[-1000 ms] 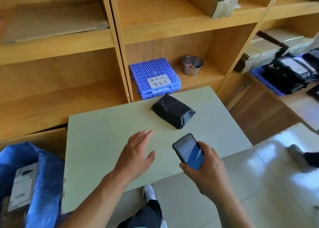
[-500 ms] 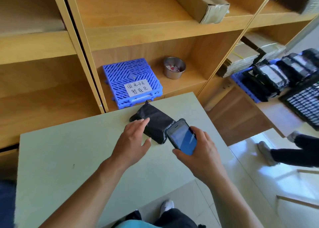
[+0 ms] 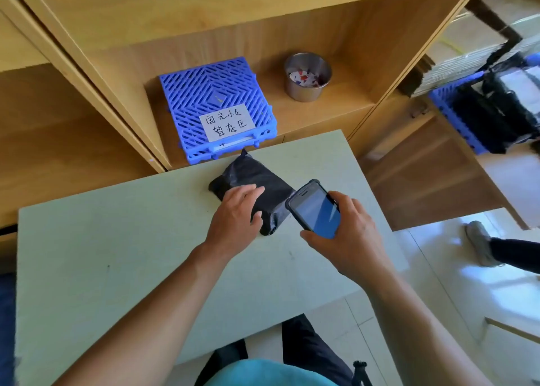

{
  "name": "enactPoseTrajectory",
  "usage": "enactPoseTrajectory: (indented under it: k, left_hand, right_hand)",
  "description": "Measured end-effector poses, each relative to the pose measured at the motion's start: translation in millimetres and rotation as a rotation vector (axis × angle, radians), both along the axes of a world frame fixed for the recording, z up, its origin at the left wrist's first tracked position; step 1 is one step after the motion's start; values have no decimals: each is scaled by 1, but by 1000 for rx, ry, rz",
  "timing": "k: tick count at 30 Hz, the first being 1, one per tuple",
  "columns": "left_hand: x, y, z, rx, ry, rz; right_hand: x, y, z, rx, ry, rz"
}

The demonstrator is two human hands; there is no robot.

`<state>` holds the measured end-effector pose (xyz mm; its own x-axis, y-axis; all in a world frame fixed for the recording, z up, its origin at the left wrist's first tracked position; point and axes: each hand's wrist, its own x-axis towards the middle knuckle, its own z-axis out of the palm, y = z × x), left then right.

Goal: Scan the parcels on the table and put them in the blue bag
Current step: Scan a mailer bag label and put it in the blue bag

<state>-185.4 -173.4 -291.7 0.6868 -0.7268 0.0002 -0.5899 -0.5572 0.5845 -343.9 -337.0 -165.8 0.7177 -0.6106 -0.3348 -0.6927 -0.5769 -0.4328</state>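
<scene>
Parcel (image 3: 254, 173), black-wrapped, one counted, lay on the table (image 3: 117, 254) close to its far edge and toward the far right corner, set at a slant. Left hand (image 3: 236, 219) rested on the parcel's near half, fingers laid fairly straight across the top, thumb against the near side. Right hand (image 3: 350, 239) held one phone (image 3: 317, 210), fingers wrapped behind it and thumb at its lower edge, the blue-lit screen facing up. The phone's far end overlapped the parcel's right end in the view; contact could not be determined. Both forearms crossed the near edge. Wide bare surface ran from the hands out to the left edge.

Directly beyond the far edge stood a wooden shelf unit (image 3: 292, 34). Its lowest shelf carried one blue plastic grid panel (image 3: 216, 93) bearing one handwritten paper label (image 3: 226, 121), and one metal cup (image 3: 306, 77) holding small scraps.

Off the right edge lay open tiled floor (image 3: 438, 283), one blue crate (image 3: 444, 108) with black packets, count unclear, and another person's shoe (image 3: 479, 244).
</scene>
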Motion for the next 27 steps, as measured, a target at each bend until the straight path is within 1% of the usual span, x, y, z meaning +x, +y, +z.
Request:
enactPoseTrajectory:
  k: [3,6,13,17,21,23,24,27]
  left_hand:
    - [3,-27,-25,35,-34,-17]
    - [4,-54,-51,117,-88,-93]
    - [-12,-92,-103,506,-263,-262]
    - [-12,-99,-114,675,-426,-397]
    - [-2,-114,-111,724,-589,-569]
    - [0,-121,-111,766,-618,-602]
    - [1,-124,-112,752,-609,-599]
    - [4,-126,-114,603,-560,-576]
  right_hand:
    - [4,-28,-18,14,27,-11]
    - [8,-51,-36,15,36,-14]
    - [9,-83,-63,7,97,6]
    - [0,-93,-68,21,121,-7]
    - [-8,-100,-71,20,141,-5]
    - [-10,-100,-70,24,146,-7]
    - [-11,-101,-70,25,143,-10]
    - [-12,-98,-70,27,130,-4]
